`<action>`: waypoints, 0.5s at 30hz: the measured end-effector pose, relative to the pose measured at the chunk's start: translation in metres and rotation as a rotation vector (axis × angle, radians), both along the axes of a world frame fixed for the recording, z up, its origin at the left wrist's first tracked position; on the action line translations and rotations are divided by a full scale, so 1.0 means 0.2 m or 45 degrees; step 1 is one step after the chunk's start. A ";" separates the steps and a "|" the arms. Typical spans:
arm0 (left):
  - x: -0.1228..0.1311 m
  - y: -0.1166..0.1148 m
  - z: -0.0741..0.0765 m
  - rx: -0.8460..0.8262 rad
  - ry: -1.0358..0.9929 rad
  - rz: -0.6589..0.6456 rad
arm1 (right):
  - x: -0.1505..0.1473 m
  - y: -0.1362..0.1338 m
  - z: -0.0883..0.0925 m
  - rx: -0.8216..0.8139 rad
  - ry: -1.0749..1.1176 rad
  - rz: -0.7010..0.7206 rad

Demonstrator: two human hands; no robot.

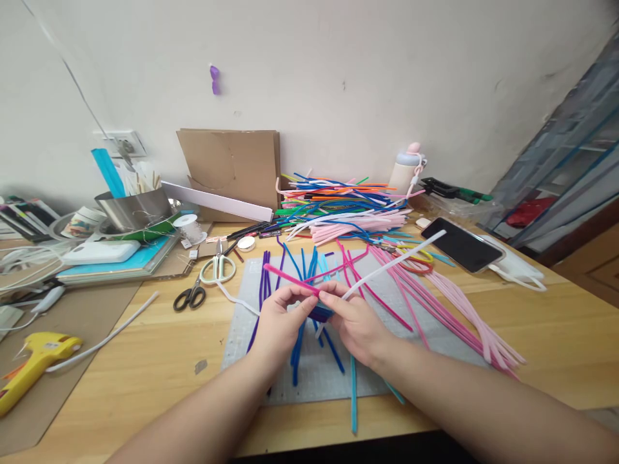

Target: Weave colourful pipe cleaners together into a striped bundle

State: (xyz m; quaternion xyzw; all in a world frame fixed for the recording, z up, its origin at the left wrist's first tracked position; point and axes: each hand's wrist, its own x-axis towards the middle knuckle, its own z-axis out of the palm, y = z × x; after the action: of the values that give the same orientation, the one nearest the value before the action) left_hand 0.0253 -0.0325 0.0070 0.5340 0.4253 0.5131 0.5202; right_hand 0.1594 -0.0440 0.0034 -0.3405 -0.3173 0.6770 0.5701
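My left hand and my right hand meet above the grey cutting mat, thumbs and fingertips pinched together. A magenta pipe cleaner runs from their joined fingertips up to the left. Out of my right hand a white pipe cleaner slants up to the right. Just beneath the fingers shows a small dark blue and purple piece, mostly hidden by the hands. Blue pipe cleaners, purple ones and pink ones lie on the mat around them.
Behind the mat lies a heap of coloured pipe cleaners. White-handled scissors and black-handled scissors rest to the left, with a yellow glue gun farther out. A phone and a bottle are at the right.
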 end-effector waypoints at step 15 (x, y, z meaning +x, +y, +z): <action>0.00 -0.01 0.02 0.033 0.081 -0.012 | 0.00 0.01 0.00 -0.014 -0.128 -0.056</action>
State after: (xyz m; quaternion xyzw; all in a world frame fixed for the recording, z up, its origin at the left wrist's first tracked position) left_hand 0.0246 -0.0345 0.0113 0.5587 0.4326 0.4988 0.5020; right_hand 0.1595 -0.0417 0.0032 -0.3840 -0.3343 0.6482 0.5663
